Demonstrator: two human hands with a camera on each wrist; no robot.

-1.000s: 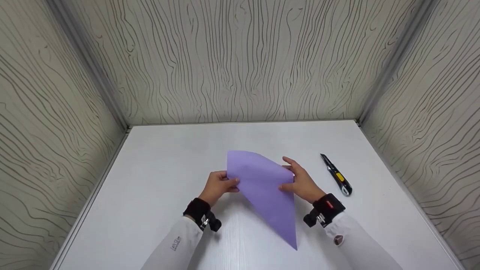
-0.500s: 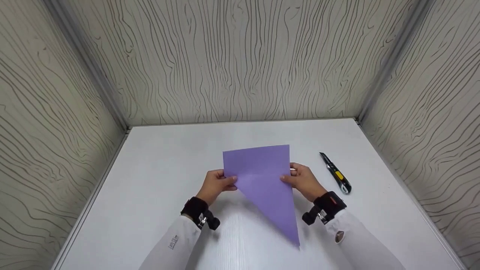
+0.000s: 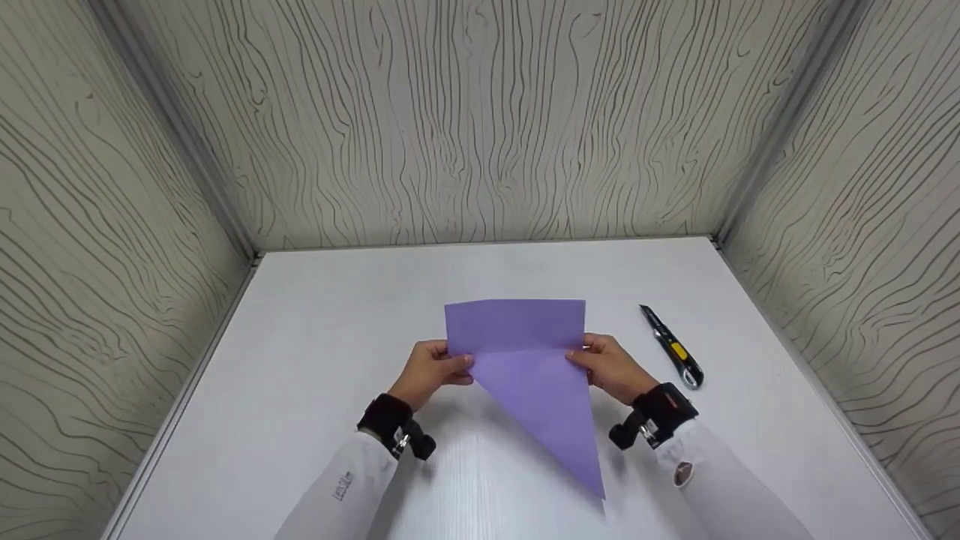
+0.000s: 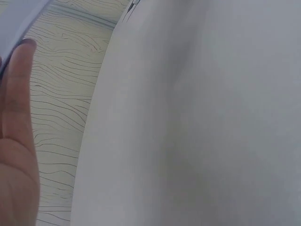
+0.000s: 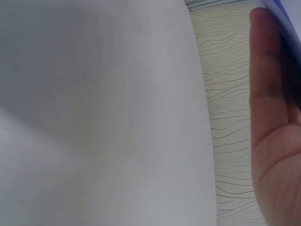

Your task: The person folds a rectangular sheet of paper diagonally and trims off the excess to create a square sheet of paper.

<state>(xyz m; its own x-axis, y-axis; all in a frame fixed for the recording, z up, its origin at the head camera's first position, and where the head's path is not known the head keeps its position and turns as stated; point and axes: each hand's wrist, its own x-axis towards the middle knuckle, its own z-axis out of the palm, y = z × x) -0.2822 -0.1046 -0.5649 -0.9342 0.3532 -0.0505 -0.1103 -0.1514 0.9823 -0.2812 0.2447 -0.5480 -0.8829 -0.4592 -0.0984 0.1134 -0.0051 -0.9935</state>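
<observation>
Because both sides seem to need support, the left hand (image 3: 432, 369) and right hand (image 3: 615, 370) pinch the purple paper (image 3: 529, 367) between them; the cutter (image 3: 672, 347) lies right of the right hand.

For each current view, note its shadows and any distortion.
Head: soft shadows on the white table below the purple paper; left wrist: blurred dark shadow, table edge looking bowed; right wrist: grey shadow upper left, table edge looking curved.
</observation>
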